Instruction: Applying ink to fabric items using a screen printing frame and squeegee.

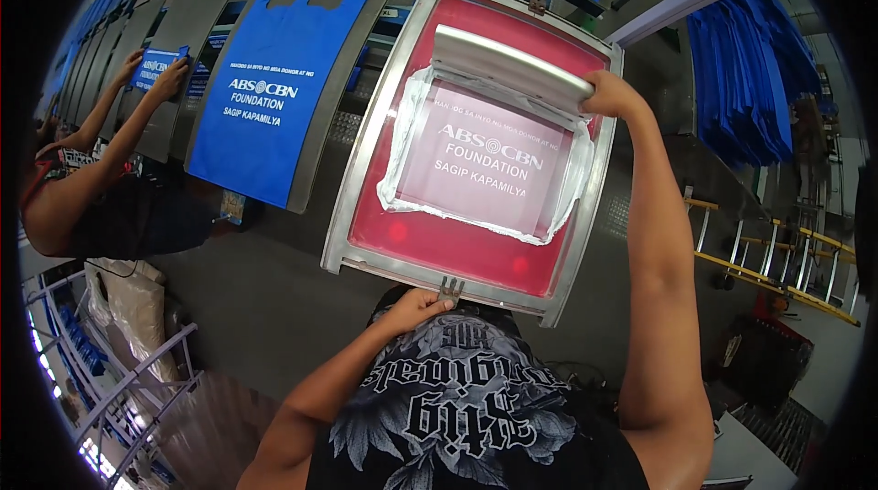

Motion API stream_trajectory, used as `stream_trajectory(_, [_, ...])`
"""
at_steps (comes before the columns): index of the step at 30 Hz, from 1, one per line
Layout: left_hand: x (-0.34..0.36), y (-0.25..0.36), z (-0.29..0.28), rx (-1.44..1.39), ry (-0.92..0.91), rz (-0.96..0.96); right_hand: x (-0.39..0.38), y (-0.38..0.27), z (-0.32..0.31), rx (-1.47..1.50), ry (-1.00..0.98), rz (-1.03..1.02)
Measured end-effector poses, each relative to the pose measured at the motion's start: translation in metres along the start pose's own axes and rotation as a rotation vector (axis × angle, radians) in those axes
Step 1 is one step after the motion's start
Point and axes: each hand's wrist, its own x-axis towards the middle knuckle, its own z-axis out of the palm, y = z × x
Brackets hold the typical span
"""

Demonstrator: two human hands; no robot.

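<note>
A screen-printing frame (pixel 607 183) with silver metal sides and a red mesh is in front of me. White ink rings the pale printing window in its middle, where light lettering shows. My right hand (pixel 615 95) grips the right end of a long silver squeegee (pixel 512 64), which lies across the far side of the window. At the near edge of the frame, my left hand (pixel 416 310) is closed with its fingertips on a small forked metal bracket (pixel 449 290).
Left of the frame, a blue bag (pixel 265 96) with white print lies on a grey board. Farther left, another person's hands (pixel 167 78) handle a blue bag. Blue bags (pixel 736 69) hang at the right, above a yellow ladder (pixel 777 261). A metal rack (pixel 119 389) stands at lower left.
</note>
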Motion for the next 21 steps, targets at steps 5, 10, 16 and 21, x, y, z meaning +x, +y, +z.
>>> stream_trajectory(5, [-0.002, -0.002, -0.002, 0.102, -0.012, -0.017, 0.016, -0.039, 0.014, -0.068, 0.112, -0.097])
stream_trajectory(10, [-0.005, 0.02, 0.003, 0.018, -0.047, 0.003, -0.016, -0.062, 0.041, -0.047, 0.126, 0.001])
stream_trajectory(16, [-0.015, 0.039, 0.003, -0.005, -0.041, -0.059, -0.155, -0.137, 0.11, -0.036, 0.202, -0.081])
stream_trajectory(21, [-0.013, 0.04, 0.008, 0.042, -0.016, -0.111, -0.229, -0.177, 0.151, -0.025, 0.292, -0.101])
